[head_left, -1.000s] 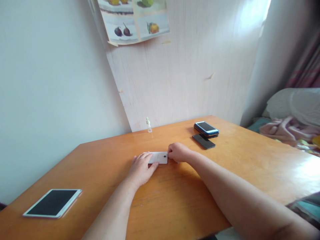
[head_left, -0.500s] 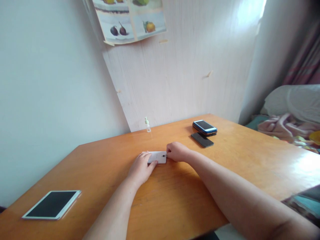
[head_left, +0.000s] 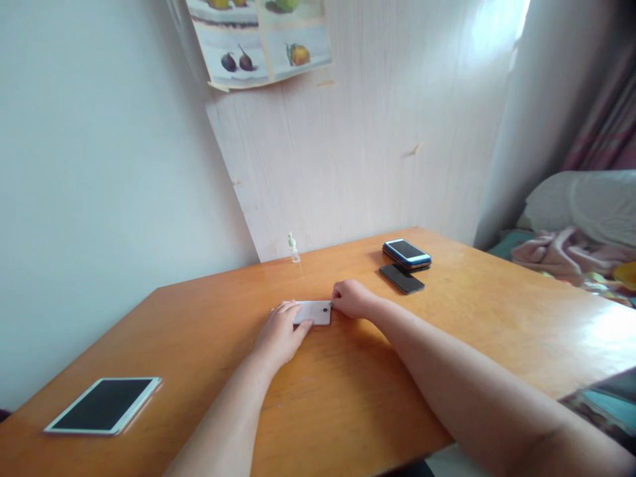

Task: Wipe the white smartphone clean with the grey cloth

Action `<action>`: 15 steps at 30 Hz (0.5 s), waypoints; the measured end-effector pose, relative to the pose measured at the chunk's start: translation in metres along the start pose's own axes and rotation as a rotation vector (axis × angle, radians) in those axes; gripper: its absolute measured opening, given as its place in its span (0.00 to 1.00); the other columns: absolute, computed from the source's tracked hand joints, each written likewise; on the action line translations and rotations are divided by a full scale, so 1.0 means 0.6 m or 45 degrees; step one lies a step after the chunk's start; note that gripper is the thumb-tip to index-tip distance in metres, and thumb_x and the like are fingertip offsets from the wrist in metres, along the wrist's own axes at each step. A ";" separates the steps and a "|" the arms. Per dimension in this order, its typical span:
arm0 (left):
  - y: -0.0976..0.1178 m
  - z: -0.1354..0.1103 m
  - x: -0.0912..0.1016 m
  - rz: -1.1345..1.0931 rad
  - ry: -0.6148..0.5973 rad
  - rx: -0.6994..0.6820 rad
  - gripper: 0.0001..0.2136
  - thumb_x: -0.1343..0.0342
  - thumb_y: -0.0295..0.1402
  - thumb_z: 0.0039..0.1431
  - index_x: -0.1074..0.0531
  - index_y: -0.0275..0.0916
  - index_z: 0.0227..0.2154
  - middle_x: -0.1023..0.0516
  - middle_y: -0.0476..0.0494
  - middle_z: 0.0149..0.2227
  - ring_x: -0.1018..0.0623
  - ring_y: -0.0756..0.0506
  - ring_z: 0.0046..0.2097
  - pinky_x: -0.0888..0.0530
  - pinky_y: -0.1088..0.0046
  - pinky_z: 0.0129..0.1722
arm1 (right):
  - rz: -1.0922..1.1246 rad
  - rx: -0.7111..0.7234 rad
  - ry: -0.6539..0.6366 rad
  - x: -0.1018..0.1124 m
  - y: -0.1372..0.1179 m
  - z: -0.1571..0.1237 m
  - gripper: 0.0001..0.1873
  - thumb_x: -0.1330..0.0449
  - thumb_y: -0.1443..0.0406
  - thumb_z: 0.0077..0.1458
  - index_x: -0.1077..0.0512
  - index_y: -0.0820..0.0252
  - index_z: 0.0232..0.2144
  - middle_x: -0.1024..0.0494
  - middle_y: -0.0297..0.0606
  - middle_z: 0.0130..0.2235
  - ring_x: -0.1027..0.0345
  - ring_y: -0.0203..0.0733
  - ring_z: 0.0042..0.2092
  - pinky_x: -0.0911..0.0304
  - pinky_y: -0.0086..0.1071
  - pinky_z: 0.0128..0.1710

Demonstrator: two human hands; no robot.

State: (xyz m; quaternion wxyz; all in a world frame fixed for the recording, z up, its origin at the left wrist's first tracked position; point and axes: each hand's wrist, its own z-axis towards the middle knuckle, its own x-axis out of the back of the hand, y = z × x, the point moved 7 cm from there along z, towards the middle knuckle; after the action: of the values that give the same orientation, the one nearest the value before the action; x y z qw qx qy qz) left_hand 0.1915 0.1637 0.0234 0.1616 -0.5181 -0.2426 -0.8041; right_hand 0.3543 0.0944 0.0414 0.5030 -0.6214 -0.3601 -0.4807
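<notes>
A white phone (head_left: 316, 311) lies face down in the middle of the wooden table (head_left: 348, 371), its camera dot toward the right end. My left hand (head_left: 279, 334) rests flat on its left end, fingers spread over the back and thumb along the near edge. My right hand (head_left: 352, 299) is curled into a pinch at the phone's right end, touching that edge; what its fingertips hold, if anything, is hidden.
A white tablet (head_left: 103, 405) lies at the table's near left. Two stacked phones (head_left: 407, 254) and a black phone (head_left: 402, 278) lie at the far right. A tiny bottle (head_left: 294, 249) stands by the wall. Bedding (head_left: 571, 245) is on the right.
Both hands and the white phone stay in place. My right hand has shifted very slightly at the phone's right end. The view moved a little.
</notes>
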 end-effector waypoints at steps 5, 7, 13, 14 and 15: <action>0.002 -0.002 0.003 0.012 -0.008 0.007 0.22 0.49 0.46 0.62 0.29 0.38 0.53 0.28 0.36 0.58 0.31 0.38 0.61 0.36 0.61 0.60 | 0.006 0.104 -0.106 -0.006 -0.021 -0.014 0.10 0.40 0.67 0.45 0.19 0.61 0.29 0.19 0.41 0.30 0.30 0.40 0.29 0.45 0.27 0.26; 0.003 -0.002 0.005 0.012 -0.008 -0.003 0.21 0.49 0.46 0.62 0.28 0.39 0.52 0.28 0.37 0.58 0.31 0.38 0.61 0.36 0.61 0.60 | 0.013 0.124 -0.111 -0.007 -0.025 -0.018 0.10 0.39 0.66 0.45 0.19 0.60 0.30 0.19 0.40 0.30 0.30 0.40 0.30 0.44 0.27 0.27; 0.005 -0.001 0.006 0.033 -0.024 0.019 0.21 0.48 0.44 0.62 0.29 0.38 0.53 0.28 0.37 0.59 0.32 0.38 0.61 0.37 0.60 0.60 | 0.001 -0.011 0.063 0.001 -0.001 0.000 0.16 0.47 0.68 0.54 0.22 0.62 0.40 0.19 0.45 0.40 0.27 0.42 0.39 0.42 0.27 0.32; 0.006 -0.001 0.006 0.039 -0.029 0.028 0.21 0.48 0.45 0.62 0.29 0.38 0.53 0.29 0.37 0.59 0.32 0.38 0.61 0.37 0.59 0.61 | -0.002 -0.023 0.080 0.002 0.000 0.001 0.16 0.48 0.69 0.55 0.22 0.62 0.41 0.19 0.45 0.41 0.28 0.42 0.40 0.42 0.28 0.33; 0.006 -0.001 0.006 0.045 -0.035 0.038 0.22 0.48 0.45 0.62 0.29 0.39 0.53 0.29 0.38 0.59 0.32 0.38 0.61 0.38 0.58 0.61 | -0.003 -0.024 0.084 0.002 -0.001 0.000 0.16 0.47 0.69 0.54 0.22 0.62 0.41 0.19 0.45 0.42 0.28 0.43 0.41 0.42 0.28 0.34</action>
State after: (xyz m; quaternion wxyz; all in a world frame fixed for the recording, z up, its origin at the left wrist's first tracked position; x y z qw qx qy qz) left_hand 0.1913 0.1605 0.0275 0.1802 -0.5308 -0.2475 -0.7903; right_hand 0.3540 0.0942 0.0427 0.5083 -0.6094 -0.3396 -0.5049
